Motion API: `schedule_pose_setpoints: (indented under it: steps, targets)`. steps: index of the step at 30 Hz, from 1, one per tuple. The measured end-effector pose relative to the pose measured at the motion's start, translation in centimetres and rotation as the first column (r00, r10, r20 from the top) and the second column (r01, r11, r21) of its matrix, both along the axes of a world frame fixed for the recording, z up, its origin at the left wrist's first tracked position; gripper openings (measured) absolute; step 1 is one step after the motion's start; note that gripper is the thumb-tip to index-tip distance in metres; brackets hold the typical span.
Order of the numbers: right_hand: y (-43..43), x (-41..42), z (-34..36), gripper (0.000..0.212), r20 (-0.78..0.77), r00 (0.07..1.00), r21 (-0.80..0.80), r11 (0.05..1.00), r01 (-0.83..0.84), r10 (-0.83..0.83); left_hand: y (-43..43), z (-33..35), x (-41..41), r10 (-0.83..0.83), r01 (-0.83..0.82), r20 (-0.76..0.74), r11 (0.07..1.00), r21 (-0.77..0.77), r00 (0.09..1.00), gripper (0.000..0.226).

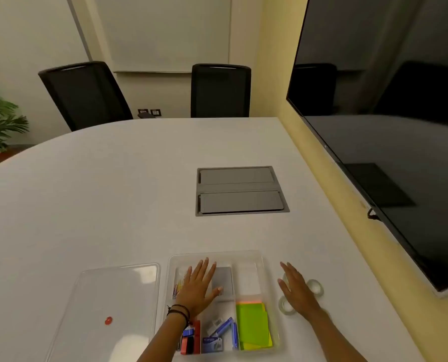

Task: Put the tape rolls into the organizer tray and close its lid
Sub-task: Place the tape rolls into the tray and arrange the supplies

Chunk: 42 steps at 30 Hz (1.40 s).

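The left hand (198,286) lies flat, fingers spread, in the clear plastic organizer tray (266,270), probably to steady it; the right hand (296,290), grip open and empty, covers the clear tape rolls (315,286) just right of the tray on the white worktop (113,205), seemingly gathering them; the transparent lid (107,304) rests left, off the tray, leaving the compartments open for loading

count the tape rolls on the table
3 show, all right of the tray: one past the right hand, one near its wrist, one partly under the fingers. More may be hidden.
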State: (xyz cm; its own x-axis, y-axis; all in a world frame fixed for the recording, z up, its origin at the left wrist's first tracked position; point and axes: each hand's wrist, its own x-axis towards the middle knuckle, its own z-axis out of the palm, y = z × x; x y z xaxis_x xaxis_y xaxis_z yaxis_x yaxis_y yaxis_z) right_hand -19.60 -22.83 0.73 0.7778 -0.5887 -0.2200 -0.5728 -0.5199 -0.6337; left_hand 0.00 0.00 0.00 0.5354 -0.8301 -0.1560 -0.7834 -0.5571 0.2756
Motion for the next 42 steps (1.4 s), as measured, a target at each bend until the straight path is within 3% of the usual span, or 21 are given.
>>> schedule_pose_setpoints:
  steps: [4, 8, 12, 17, 24, 29, 32, 34, 37, 42]
  targets:
    - [-1.0, 0.6, -0.8, 0.05, -0.098, 0.994, -0.065, 0.997, -0.048, 0.041, -1.1, -0.8, 0.4, -0.044, 0.044, -0.007, 0.998, 0.052, 0.999, 0.078]
    - [-2.1, 0.9, -2.0, 0.052, -0.224, 0.974, -0.133, 0.99, -0.051, 0.02, -2.0, -1.0, 1.0, -0.096, 0.098, 0.05, 0.994, -0.045, 0.994, 0.085]
    - [-2.8, 1.1, -3.3, 0.056, -0.297, 0.955, -0.127, 0.991, -0.028, -0.011, -2.9, 0.0, 1.7, -0.148, 0.132, 0.12, 0.983, 0.129, 0.982, 0.085]
    - [-3.1, 1.6, -4.1, 0.059, -0.298, 0.955, -0.075, 0.997, -0.024, 0.001, -3.3, -0.2, 2.5, -0.23, 0.175, 0.187, 0.947, 0.27, 0.955, 0.097]
    - [-2.7, 2.1, -5.0, 0.06, -0.299, 0.954, -0.13, 0.991, -0.022, -0.018, -3.9, 0.4, 2.7, -0.207, 0.154, 0.223, 0.96, 0.236, 0.952, 0.111]
    - [-2.4, 2.7, -4.7, 0.05, -0.155, 0.982, -0.126, 0.988, 0.089, -0.108, -4.5, 1.2, 2.4, -0.174, 0.124, 0.164, 0.954, 0.273, 0.971, 0.118]
    - [-2.0, 4.6, -3.1, 0.047, 0.08, 0.958, -0.021, 0.96, 0.278, -0.276, -4.7, 1.4, 2.3, -0.114, 0.078, 0.119, 0.959, 0.272, 0.986, 0.121]
    - [-1.5, 6.0, -1.9, 0.045, 0.234, 0.914, 0.089, 0.944, 0.318, -0.331, -4.6, 1.3, 2.4, -0.07, 0.044, 0.093, 0.965, 0.258, 0.993, 0.122]
    - [-0.7, 7.7, -0.8, 0.042, 0.344, 0.895, 0.212, 0.952, 0.22, -0.283, -4.2, 1.1, 2.8, -0.037, 0.022, 0.065, 0.976, 0.218, 0.997, 0.119]
    - [0.8, 8.8, -1.2, 0.041, 0.242, 0.97, 0.17, 0.985, -0.035, -0.007, -2.9, 0.3, 3.4, -0.015, 0.012, 0.018, 0.986, 0.167, 1.0, 0.115]
